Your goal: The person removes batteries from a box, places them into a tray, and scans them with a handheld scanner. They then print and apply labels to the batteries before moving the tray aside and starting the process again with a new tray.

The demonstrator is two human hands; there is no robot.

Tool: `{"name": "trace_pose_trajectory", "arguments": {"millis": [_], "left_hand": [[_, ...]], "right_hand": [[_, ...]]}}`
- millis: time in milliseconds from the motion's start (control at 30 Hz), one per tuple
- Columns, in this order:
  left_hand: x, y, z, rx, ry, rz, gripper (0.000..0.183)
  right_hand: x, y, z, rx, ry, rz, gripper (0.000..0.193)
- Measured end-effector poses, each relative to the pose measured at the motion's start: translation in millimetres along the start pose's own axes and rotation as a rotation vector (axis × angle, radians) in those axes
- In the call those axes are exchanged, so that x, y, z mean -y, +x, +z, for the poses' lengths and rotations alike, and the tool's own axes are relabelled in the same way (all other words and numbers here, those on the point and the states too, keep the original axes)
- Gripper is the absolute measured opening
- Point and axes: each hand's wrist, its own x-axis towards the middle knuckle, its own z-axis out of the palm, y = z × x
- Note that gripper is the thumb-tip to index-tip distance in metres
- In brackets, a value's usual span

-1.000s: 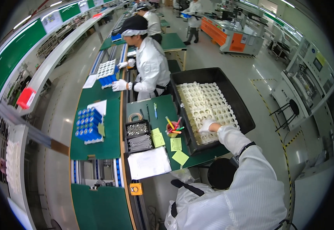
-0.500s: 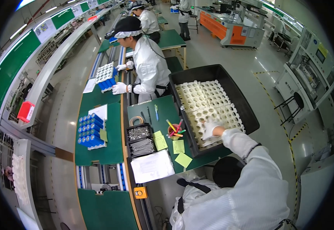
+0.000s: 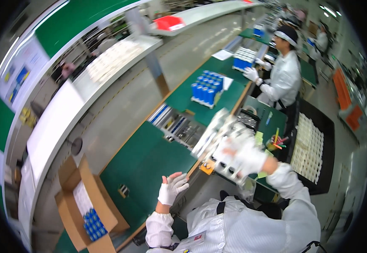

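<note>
My right hand (image 3: 247,155), in a white fingerless glove and smeared by motion, grips a white plastic cell holder (image 3: 212,135) with round holes. The holder is tilted above the table edge; whether it is one piece or several, I cannot tell. My left hand (image 3: 173,188), gloved with bare fingertips, is raised at the near edge of the green table (image 3: 149,168). Its fingers are apart and hold nothing. Beyond the holder, a block of upright blue cylindrical cells (image 3: 208,89) stands in a white base. More white holders (image 3: 308,145) fill the black bin (image 3: 327,122) at the right.
An open cardboard box (image 3: 109,200) with blue cells sits at the lower left. Pens in a cup (image 3: 275,142) and a small-parts tray (image 3: 249,118) are on the side table. Across the line, a co-worker (image 3: 287,76) handles another cell block (image 3: 243,58). An orange switch box (image 3: 207,166) juts from the table edge.
The view has swung left. My right hand has come out of the black bin with a white cell holder and moved left to the table. My left hand has come into view.
</note>
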Motion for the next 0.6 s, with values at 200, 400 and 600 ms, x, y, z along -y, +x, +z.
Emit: {"name": "trace_pose_trajectory", "arguments": {"millis": [200, 400, 600], "left_hand": [[-13.5, -84.0, -51.3, -0.015, 0.186, 0.063, 0.052], [26.7, -160.9, -68.5, -0.524, -0.093, 0.396, 0.029], [29.5, -179.2, -68.4, -0.591, -0.335, 0.577, 0.020]], "right_hand": [[137.7, 112.3, 33.6, 0.423, 0.052, -0.663, 0.105], [138.0, 165.5, 60.9, -0.226, 0.545, -0.549, 0.074], [144.6, 163.5, 127.8, 0.458, 1.807, 0.532, 0.028]]}}
